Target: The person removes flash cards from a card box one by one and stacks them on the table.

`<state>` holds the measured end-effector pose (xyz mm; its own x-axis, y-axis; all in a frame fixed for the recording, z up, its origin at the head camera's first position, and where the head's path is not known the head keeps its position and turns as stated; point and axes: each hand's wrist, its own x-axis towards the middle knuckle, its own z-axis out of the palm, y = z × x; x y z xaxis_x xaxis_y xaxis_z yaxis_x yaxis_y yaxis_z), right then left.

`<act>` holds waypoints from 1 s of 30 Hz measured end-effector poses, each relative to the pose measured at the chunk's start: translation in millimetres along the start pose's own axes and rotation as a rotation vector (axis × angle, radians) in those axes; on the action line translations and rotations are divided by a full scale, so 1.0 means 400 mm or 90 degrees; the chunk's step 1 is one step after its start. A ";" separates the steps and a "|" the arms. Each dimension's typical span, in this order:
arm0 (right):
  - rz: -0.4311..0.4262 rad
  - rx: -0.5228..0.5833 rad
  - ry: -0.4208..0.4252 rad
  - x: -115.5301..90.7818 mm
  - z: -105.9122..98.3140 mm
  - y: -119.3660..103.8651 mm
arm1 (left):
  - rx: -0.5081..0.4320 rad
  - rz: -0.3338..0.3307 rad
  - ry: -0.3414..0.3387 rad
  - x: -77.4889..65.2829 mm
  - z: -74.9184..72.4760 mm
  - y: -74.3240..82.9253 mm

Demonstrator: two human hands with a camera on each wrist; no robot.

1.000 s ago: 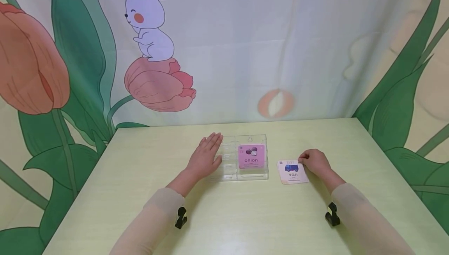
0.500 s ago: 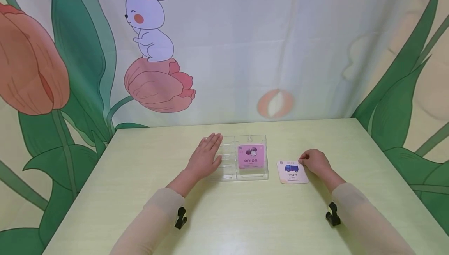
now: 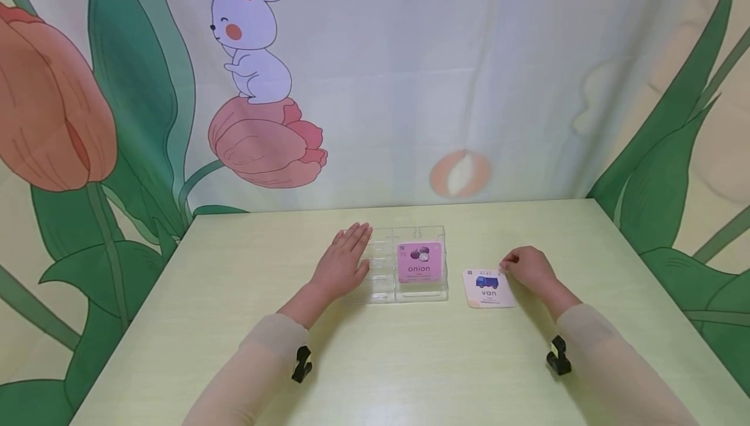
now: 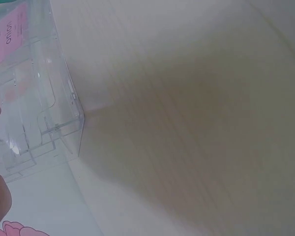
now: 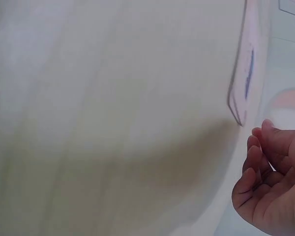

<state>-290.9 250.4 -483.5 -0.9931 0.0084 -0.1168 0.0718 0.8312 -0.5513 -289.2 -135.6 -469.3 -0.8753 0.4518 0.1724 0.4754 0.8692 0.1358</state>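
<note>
A clear plastic card rack [image 3: 422, 296] lies on the table with a pink onion card [image 3: 419, 263] in its right half. My left hand [image 3: 344, 268] lies flat over the rack's left end, fingers straight. In the left wrist view, the rack's corner [image 4: 64, 125] shows beside part of that hand. To the right of the rack lies a white van card [image 3: 489, 289] with a blue truck picture. My right hand [image 3: 530, 269] is at its upper right corner, thumb against curled fingers. The right wrist view shows these fingertips [image 5: 267, 125] just above the card's corner [image 5: 238, 110], nothing visible between them.
A pale wood-look table [image 3: 410, 361] carries everything. Behind it hangs a printed curtain [image 3: 375, 87] with a rabbit and tulips. Small black clips [image 3: 558, 355] sit at both sleeves.
My right hand has shifted slightly up and away from the van card's corner. The left hand and the rack stay in place.
</note>
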 end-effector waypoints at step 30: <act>-0.089 0.006 0.076 -0.057 -0.132 -0.122 | -0.003 0.014 0.011 -0.003 -0.001 0.000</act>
<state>-276.8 239.1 -410.3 -0.9974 -0.0404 0.0600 -0.0672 0.8235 -0.5633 -288.3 -136.3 -469.1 -0.8634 0.4668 0.1917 0.4944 0.8585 0.1362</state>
